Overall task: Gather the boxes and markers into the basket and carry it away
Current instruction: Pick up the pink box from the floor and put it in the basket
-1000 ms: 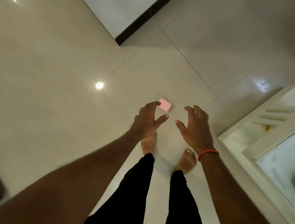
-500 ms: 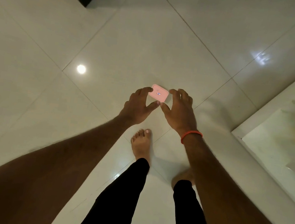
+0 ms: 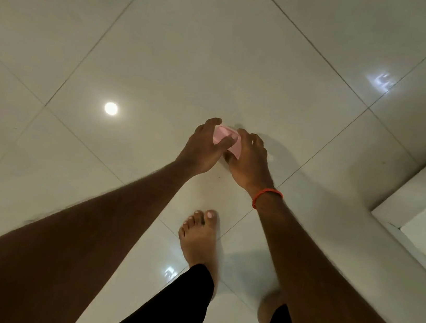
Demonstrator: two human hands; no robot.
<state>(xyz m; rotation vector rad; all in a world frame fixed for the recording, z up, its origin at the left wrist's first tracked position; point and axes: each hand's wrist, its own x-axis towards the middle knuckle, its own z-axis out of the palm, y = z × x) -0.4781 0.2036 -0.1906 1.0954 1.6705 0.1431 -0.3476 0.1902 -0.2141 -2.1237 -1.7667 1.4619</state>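
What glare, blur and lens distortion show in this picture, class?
Head view: dim light; a round lamp reflection and a smaller bright glare on the glossy floor; the right foot blurred; forearms stretched by the wide lens; the pink box, gripped by left hand and right hand, slightly soft.

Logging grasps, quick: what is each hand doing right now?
Left hand: closed, fingers and thumb curled round the pink box.
Right hand: closed, gripping the same pink box from the other side.

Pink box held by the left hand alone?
No, the left hand and right hand both curl their fingers round the pink box.
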